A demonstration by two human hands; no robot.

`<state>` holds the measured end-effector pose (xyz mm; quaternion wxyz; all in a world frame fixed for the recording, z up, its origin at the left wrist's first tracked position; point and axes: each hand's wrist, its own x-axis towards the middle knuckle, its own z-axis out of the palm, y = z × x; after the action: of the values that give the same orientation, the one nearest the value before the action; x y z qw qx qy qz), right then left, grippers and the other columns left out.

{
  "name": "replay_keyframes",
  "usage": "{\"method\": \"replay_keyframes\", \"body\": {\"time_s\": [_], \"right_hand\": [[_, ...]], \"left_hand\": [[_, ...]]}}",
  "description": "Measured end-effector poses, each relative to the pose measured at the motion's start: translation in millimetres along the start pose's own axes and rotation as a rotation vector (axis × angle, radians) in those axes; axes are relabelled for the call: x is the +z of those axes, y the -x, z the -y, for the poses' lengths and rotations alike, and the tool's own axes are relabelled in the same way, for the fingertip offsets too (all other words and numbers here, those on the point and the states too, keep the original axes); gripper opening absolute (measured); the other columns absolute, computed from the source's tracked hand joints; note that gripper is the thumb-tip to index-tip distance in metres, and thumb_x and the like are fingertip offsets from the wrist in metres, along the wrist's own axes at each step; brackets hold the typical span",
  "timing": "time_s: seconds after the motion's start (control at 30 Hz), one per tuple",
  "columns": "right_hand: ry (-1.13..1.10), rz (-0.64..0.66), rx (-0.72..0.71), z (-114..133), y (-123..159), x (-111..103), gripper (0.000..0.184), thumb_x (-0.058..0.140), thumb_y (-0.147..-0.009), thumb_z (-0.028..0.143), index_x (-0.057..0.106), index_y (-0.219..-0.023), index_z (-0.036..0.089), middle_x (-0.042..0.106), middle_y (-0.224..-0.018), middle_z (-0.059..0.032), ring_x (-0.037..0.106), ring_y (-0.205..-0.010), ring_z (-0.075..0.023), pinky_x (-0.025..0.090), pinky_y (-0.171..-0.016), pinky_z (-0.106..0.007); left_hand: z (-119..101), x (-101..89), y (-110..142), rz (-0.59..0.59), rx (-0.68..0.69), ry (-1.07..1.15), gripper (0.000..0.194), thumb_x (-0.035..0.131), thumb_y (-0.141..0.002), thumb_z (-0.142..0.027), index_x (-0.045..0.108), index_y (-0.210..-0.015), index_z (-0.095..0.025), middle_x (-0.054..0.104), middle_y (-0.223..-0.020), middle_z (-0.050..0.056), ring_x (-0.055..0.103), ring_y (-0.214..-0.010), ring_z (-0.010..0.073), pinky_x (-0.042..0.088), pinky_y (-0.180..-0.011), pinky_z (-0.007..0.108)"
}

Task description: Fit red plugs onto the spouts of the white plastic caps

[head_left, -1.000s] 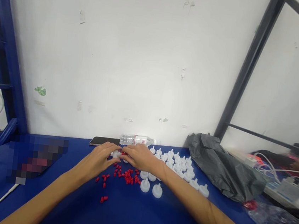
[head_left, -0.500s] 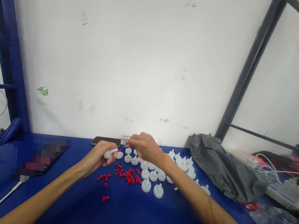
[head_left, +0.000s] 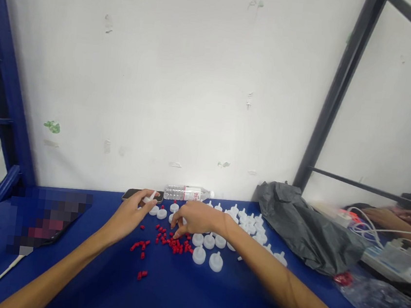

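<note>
My left hand (head_left: 129, 213) pinches a white nozzle cap (head_left: 152, 196) between thumb and fingers, its thin spout pointing up. White nozzle caps with small red tips (head_left: 161, 213) stand just beside that hand. My right hand (head_left: 195, 218) reaches down at the far edge of a pile of small red caps (head_left: 177, 245), its thumb and forefinger bent and a little apart. Nothing shows between those fingertips. More white nozzle caps (head_left: 216, 262) stand spout-up to the right of the pile, partly hidden by my right hand and forearm.
A clear plastic bottle (head_left: 181, 192) lies against the wall, beside a dark phone (head_left: 130, 194). At the right are a grey plastic bag (head_left: 304, 228) and a power strip (head_left: 396, 260) with cables. A dark device (head_left: 51, 221) with a white cable lies left. Another person's hands (head_left: 400, 218) show far right.
My right hand has come down and toward me, from above the white nozzle caps to the red pile. My left hand has shifted slightly left and up, still holding its nozzle cap.
</note>
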<state>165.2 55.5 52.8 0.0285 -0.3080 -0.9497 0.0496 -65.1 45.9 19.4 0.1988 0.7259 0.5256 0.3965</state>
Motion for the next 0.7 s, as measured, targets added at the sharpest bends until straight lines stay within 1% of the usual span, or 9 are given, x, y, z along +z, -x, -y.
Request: {"method": "replay_keyframes", "body": {"time_s": [0.07, 0.13, 0.2, 0.23, 0.3, 0.37, 0.47, 0.57, 0.7], "right_hand": [[-0.022, -0.149, 0.06, -2, 3, -3, 0.029, 0.065, -0.09, 0.049, 0.075, -0.098, 0.023, 0.076, -0.078, 0.0008, 0.066, -0.068, -0.0149, 0.042, -0.064, -0.024], [-0.064, -0.34, 0.115, -2, 4, -5, 0.034, 0.058, -0.095, 0.051, 0.071, -0.109, 0.023, 0.076, -0.083, -0.0005, 0.067, -0.071, -0.0159, 0.043, -0.065, -0.026], [-0.148, -0.428, 0.111, 1, 4, -5, 0.033, 0.055, -0.097, 0.048, 0.066, -0.117, 0.023, 0.077, -0.09, -0.0007, 0.067, -0.073, -0.0153, 0.044, -0.066, -0.026], [-0.192, -0.433, 0.092, 4, 4, -5, 0.03, 0.056, -0.097, 0.045, 0.066, -0.116, 0.024, 0.077, -0.092, -0.0004, 0.067, -0.073, -0.0147, 0.045, -0.068, -0.026], [-0.241, -0.413, 0.056, 7, 1, -5, 0.022, 0.059, -0.097, 0.04, 0.07, -0.106, 0.024, 0.077, -0.092, 0.0005, 0.068, -0.074, -0.0139, 0.046, -0.07, -0.025], [-0.227, -0.423, 0.06, 7, -1, -5, 0.019, 0.06, -0.096, 0.038, 0.072, -0.098, 0.023, 0.077, -0.091, 0.0007, 0.068, -0.076, -0.0141, 0.046, -0.072, -0.024], [-0.1, -0.474, 0.166, -4, -2, -4, 0.021, 0.057, -0.098, 0.038, 0.073, -0.102, 0.025, 0.077, -0.092, 0.0008, 0.069, -0.08, -0.0148, 0.046, -0.073, -0.024], [0.048, -0.478, 0.292, -20, -2, 1, 0.024, 0.053, -0.099, 0.034, 0.074, -0.105, 0.025, 0.078, -0.097, -0.0013, 0.07, -0.087, -0.0175, 0.047, -0.076, -0.026], [0.092, -0.404, 0.3, -36, -2, 14, 0.019, 0.06, -0.094, 0.031, 0.077, -0.096, 0.025, 0.079, -0.092, -0.0025, 0.071, -0.088, -0.0206, 0.046, -0.074, -0.027]], "left_hand": [[-3, 3.3, 3, 0.005, 0.061, 0.016, 0.049, 0.054, -0.084, -0.053, 0.057, -0.121, -0.021, 0.067, -0.098, 0.004, 0.062, -0.082, 0.0205, 0.05, -0.07, 0.031], [-6, 5.9, 6, 0.033, 0.084, 0.046, 0.051, 0.061, -0.081, -0.05, 0.054, -0.125, -0.024, 0.068, -0.1, 0.003, 0.062, -0.081, 0.0202, 0.05, -0.072, 0.032], [-9, 8.1, 8, 0.064, 0.097, 0.042, 0.054, 0.065, -0.079, -0.049, 0.052, -0.127, -0.027, 0.07, -0.101, 0.002, 0.063, -0.081, 0.0205, 0.05, -0.072, 0.033], [-10, 9.2, 9, 0.08, 0.102, 0.035, 0.055, 0.066, -0.079, -0.049, 0.052, -0.128, -0.029, 0.07, -0.101, 0.002, 0.063, -0.083, 0.0209, 0.05, -0.073, 0.033], [-13, 11.0, 12, 0.107, 0.113, 0.02, 0.056, 0.067, -0.08, -0.049, 0.05, -0.131, -0.031, 0.072, -0.103, 0.001, 0.064, -0.088, 0.0217, 0.05, -0.076, 0.033], [-14, 12.3, 14, 0.107, 0.117, -0.013, 0.058, 0.065, -0.082, -0.049, 0.049, -0.135, -0.032, 0.072, -0.106, 0.001, 0.065, -0.092, 0.0232, 0.05, -0.08, 0.035], [-10, 13.5, 15, 0.032, 0.168, -0.149, 0.049, 0.055, -0.089, -0.05, 0.053, -0.135, -0.031, 0.07, -0.116, 0.005, 0.063, -0.105, 0.0272, 0.051, -0.088, 0.041], [1, 15.3, 11, -0.011, 0.275, -0.312, 0.038, 0.044, -0.096, -0.042, 0.061, -0.127, -0.027, 0.066, -0.126, 0.007, 0.055, -0.12, 0.0294, 0.05, -0.096, 0.045], [20, 22.2, 4, 0.008, 0.379, -0.408, 0.038, 0.039, -0.099, -0.032, 0.064, -0.126, -0.021, 0.066, -0.127, 0.01, 0.05, -0.121, 0.0293, 0.047, -0.102, 0.045]]}}
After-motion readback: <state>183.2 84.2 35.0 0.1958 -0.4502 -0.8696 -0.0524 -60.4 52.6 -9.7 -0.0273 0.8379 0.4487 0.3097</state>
